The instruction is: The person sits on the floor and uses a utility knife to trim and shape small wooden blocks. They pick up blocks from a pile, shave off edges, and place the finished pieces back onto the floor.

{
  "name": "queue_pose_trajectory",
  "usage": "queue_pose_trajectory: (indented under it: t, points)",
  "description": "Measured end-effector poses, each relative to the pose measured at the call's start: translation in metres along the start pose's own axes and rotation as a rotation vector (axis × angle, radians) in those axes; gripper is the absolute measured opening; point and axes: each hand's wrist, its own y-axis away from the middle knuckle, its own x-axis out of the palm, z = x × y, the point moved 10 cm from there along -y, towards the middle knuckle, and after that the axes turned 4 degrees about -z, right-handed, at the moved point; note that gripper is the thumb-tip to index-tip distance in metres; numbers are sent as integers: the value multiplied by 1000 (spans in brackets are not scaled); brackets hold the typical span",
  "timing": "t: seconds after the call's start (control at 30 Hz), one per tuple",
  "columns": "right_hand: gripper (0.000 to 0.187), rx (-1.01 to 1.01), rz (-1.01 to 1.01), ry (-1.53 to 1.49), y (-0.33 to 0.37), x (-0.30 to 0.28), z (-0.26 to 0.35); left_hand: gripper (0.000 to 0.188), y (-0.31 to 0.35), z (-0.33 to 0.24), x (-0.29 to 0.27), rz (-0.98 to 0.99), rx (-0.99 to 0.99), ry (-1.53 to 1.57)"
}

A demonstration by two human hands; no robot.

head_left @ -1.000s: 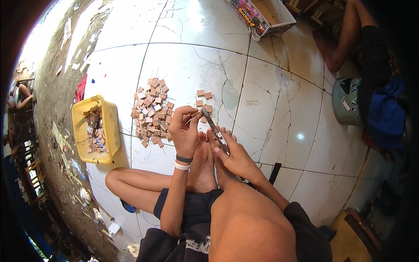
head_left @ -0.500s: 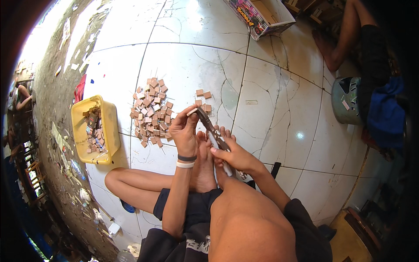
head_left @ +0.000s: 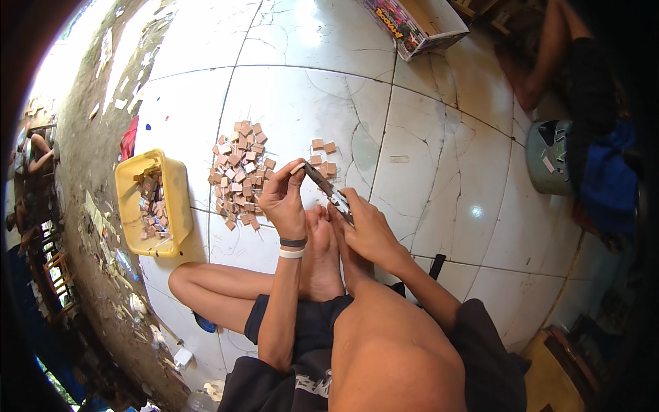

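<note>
My left hand (head_left: 284, 206) is raised above my feet, thumb and fingertips pinched on a small pale piece (head_left: 298, 167) that looks like one of the wooden blocks. Its face is mostly hidden by the fingers. Wrapped in the fingers of my right hand (head_left: 371, 230) is a long dark tool with white patches (head_left: 322, 187); its kind is not clear. The tool's far end meets the pinched piece. Beyond my left hand lies a heap of small brown wooden blocks (head_left: 239, 172), with thin sticks or wires poking out. Several more blocks (head_left: 323, 156) sit apart, just past the tool.
At left stands a yellow plastic tub (head_left: 180, 206) holding blocks and scraps. A printed cardboard box (head_left: 412, 34) is at the top. On the right, another person's leg (head_left: 532, 75) is beside a green bucket (head_left: 542, 161). Litter covers the dirt ground (head_left: 86, 165) beyond the cracked tiles (head_left: 439, 158).
My right hand has moved up along the tool, closer to my left hand. The white handle-like part that stuck out below it no longer shows.
</note>
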Motion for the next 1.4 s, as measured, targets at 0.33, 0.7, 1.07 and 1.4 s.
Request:
queue_pose_trajectory:
  t: [0.33, 0.7, 1.07, 1.4]
  points:
    - [55, -84, -73, -102, 12, -26, -5, 16, -5, 14, -8, 22, -466, 297]
    - [56, -160, -30, -170, 16, -14, 0, 18, 12, 15, 6, 120, -537, 323]
    - [53, -80, -3, -187, 15, -13, -1, 15, 12, 11, 6, 106, -493, 306]
    - [49, -76, 1, -242, 16, -7, -5, 18, 13, 6, 9, 111, -460, 294]
